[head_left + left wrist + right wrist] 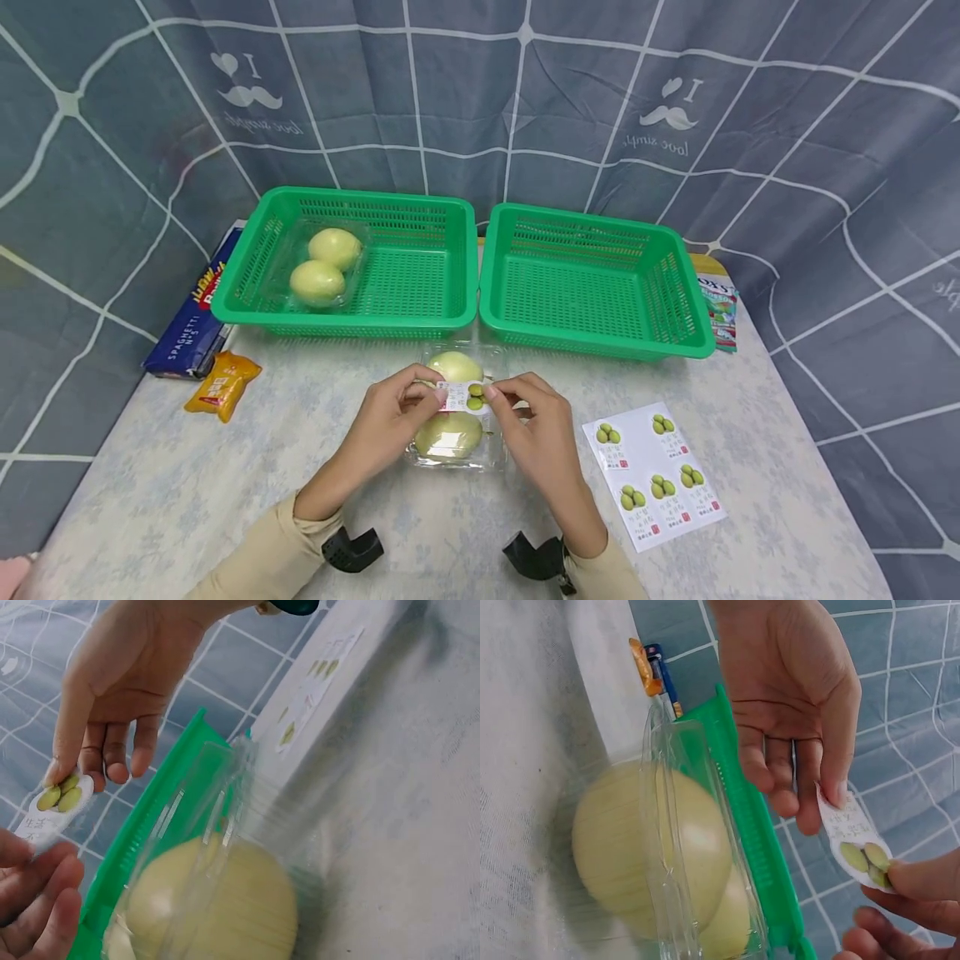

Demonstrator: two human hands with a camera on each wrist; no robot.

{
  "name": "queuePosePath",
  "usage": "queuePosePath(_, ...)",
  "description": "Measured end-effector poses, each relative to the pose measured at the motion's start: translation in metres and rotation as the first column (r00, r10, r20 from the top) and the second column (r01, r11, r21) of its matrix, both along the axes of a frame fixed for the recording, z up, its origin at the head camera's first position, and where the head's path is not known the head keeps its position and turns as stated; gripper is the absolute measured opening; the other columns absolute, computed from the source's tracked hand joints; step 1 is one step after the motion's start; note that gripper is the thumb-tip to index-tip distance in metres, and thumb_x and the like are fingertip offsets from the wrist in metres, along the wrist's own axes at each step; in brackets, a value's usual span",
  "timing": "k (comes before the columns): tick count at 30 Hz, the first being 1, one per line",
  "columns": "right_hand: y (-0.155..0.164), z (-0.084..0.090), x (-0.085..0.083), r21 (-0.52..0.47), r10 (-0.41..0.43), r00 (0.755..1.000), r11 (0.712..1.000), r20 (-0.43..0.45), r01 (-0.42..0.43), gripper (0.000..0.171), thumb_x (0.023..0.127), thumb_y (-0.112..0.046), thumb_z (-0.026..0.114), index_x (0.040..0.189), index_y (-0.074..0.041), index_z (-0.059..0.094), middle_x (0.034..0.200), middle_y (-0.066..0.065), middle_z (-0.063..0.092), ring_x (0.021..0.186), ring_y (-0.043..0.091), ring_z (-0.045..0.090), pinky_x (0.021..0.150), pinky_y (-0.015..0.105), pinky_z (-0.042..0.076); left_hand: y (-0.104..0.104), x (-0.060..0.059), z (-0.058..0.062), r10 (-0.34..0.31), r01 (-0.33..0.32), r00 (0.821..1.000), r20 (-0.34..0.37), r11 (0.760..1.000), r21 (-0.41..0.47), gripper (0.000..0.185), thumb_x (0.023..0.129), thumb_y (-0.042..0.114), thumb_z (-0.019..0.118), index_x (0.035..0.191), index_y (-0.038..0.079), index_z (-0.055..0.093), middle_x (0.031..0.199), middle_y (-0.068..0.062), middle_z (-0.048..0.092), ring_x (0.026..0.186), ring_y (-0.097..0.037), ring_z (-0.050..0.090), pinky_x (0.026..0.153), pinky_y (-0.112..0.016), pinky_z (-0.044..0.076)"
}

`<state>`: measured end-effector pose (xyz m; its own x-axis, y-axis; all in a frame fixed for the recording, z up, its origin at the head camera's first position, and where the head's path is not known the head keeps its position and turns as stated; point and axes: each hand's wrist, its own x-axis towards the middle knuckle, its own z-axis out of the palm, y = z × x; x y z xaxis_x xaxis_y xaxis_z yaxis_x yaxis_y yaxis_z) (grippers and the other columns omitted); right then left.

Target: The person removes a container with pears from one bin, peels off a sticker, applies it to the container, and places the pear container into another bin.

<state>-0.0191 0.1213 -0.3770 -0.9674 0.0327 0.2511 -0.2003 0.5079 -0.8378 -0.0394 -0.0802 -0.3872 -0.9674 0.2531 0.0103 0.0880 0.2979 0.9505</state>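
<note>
Both hands up over the clear plastic box [456, 408], which sits on the table [225, 492] just near of the two green baskets. Inside it, two pale yellow fruits [448, 433], one near, one far.

I hold a small sticker [465, 397] stretched between my hands, above the box lid. My left hand [390, 425] pinches its left end between thumb and forefinger; my right hand [536, 433] pinches the right end, the end printed with green fruit. In the wrist views the sticker hangs clear of the lid, not yet touching it.

To the right of the box, a white sticker sheet [654, 471] lies flat on the table, several stickers on it.

Left basket [352, 258] holds another clear box with two yellow fruits [324, 265], in its left half. Right basket [592, 279] sits touching or just beside it.

Far left on the table: a blue spaghetti packet [197, 308], and near it a small orange packet [222, 383]. Another colourful packet [722, 312] shows behind the right basket's right edge.
</note>
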Motion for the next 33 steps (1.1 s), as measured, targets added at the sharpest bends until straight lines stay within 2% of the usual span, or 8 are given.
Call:
queuePosePath(6, 0.000, -0.002, -0.006, 0.117, 0.033, 0.999, 0.993, -0.015, -0.031, 0.010, 0.093, -0.019, 0.073, 0.088, -0.013, 0.079, 0.079, -0.003, 0.071, 0.074, 0.009, 0.065, 0.064, 0.020, 0.055, 0.001, -0.003, -0.006, 0.093, -0.097, 0.992, -0.081, 0.994, -0.046, 0.010, 0.097, 0.013, 0.066, 0.101, 0.007, 0.073, 0.089, -0.006, 0.072, 0.081, -0.008, 0.063, 0.075, -0.021, 0.055)
queuePosePath(10, 0.002, -0.003, -0.014, 0.225, 0.071, 0.996, 0.972, -0.044, -0.059, 0.013, 0.092, -0.018, 0.073, 0.083, -0.010, 0.077, 0.068, -0.003, 0.064, 0.062, 0.005, 0.055, 0.057, 0.018, 0.046, 0.001, -0.007, -0.009, 0.100, -0.107, 0.990, -0.104, 0.992, -0.061, 0.012, 0.097, 0.011, 0.066, 0.102, 0.005, 0.075, 0.087, -0.007, 0.072, 0.079, -0.008, 0.061, 0.073, -0.020, 0.053)
queuePosePath(14, 0.003, -0.002, -0.021, 0.287, 0.098, 0.995, 0.953, -0.010, -0.091, 0.016, 0.092, -0.018, 0.072, 0.079, -0.009, 0.075, 0.062, -0.003, 0.058, 0.055, 0.004, 0.043, 0.051, 0.018, 0.036, 0.002, -0.009, -0.011, 0.092, -0.100, 0.990, -0.105, 0.992, -0.071, 0.016, 0.095, 0.006, 0.066, 0.109, 0.006, 0.075, 0.085, -0.007, 0.072, 0.074, -0.006, 0.061, 0.070, -0.019, 0.054)
queuePosePath(18, 0.002, -0.003, -0.027, 0.290, 0.111, 0.993, 0.950, 0.028, -0.114, 0.018, 0.093, -0.020, 0.071, 0.078, -0.009, 0.074, 0.061, -0.002, 0.057, 0.053, 0.005, 0.043, 0.050, 0.019, 0.036, 0.002, -0.011, -0.012, 0.085, -0.096, 0.989, -0.121, 0.991, -0.092, 0.022, 0.093, 0.003, 0.067, 0.114, 0.006, 0.074, 0.082, -0.006, 0.072, 0.072, -0.006, 0.062, 0.069, -0.019, 0.055)
queuePosePath(25, 0.001, -0.010, -0.034, 0.212, 0.117, 0.990, 0.969, 0.072, -0.130, 0.019, 0.093, -0.019, 0.072, 0.079, -0.008, 0.074, 0.064, 0.002, 0.065, 0.058, 0.006, 0.053, 0.056, 0.022, 0.044, 0.002, -0.014, -0.013, 0.084, -0.117, 0.977, -0.196, 0.979, -0.168, 0.030, 0.092, 0.005, 0.069, 0.122, 0.004, 0.071, 0.079, -0.002, 0.071, 0.072, -0.009, 0.062, 0.069, -0.021, 0.055)
queuePosePath(29, 0.000, -0.012, -0.038, 0.188, 0.110, 0.988, 0.974, 0.105, -0.128, 0.022, 0.095, -0.020, 0.069, 0.076, -0.010, 0.073, 0.061, 0.001, 0.061, 0.055, 0.008, 0.049, 0.054, 0.022, 0.040, 0.005, -0.015, -0.012, 0.079, -0.132, 0.968, -0.239, 0.968, -0.212, 0.029, 0.091, 0.004, 0.069, 0.120, 0.004, 0.071, 0.074, 0.000, 0.067, 0.065, -0.006, 0.055, 0.062, -0.019, 0.049)
queuePosePath(33, -0.001, -0.014, -0.040, 0.205, 0.096, 0.990, 0.972, 0.099, -0.115, 0.025, 0.095, -0.021, 0.067, 0.072, -0.013, 0.071, 0.057, -0.002, 0.055, 0.051, 0.008, 0.044, 0.051, 0.021, 0.035, 0.007, -0.015, -0.012, 0.074, -0.149, 0.956, -0.283, 0.956, -0.253, 0.029, 0.090, 0.004, 0.068, 0.119, 0.003, 0.071, 0.071, 0.000, 0.064, 0.061, -0.004, 0.050, 0.057, -0.019, 0.045)
